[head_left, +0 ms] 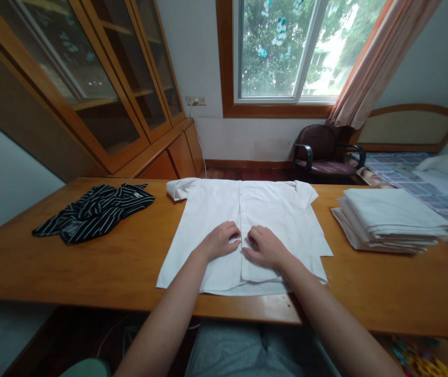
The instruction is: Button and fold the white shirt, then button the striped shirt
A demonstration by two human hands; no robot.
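A white shirt (212, 209) lies flat on the wooden surface (122, 272) beneath curled fingers (228, 227), its front opening (240, 209) running straight away between left hand (216, 243) and right hand (268, 247), equally near; whether they pinch cloth I cannot tell.

Well out to the left of the left hand (221, 241), I have a black garment with white stripes (98, 212) rumpled on the wooden surface (122, 267). Beyond it I can see a cabinet with glass doors (130, 94). Ahead of both hands, a white cord (199, 133) hangs from a wall outlet (196, 100), just beside a wood-framed window (275, 63) with a pink curtain (383, 63). To the right of the right hand (265, 246) I get a stack of folded white cloth (392, 212); farther off stand a dark red armchair (318, 144) and a bed with a checked cover (416, 178). Below and left of the left hand I catch a green rounded edge (86, 368).
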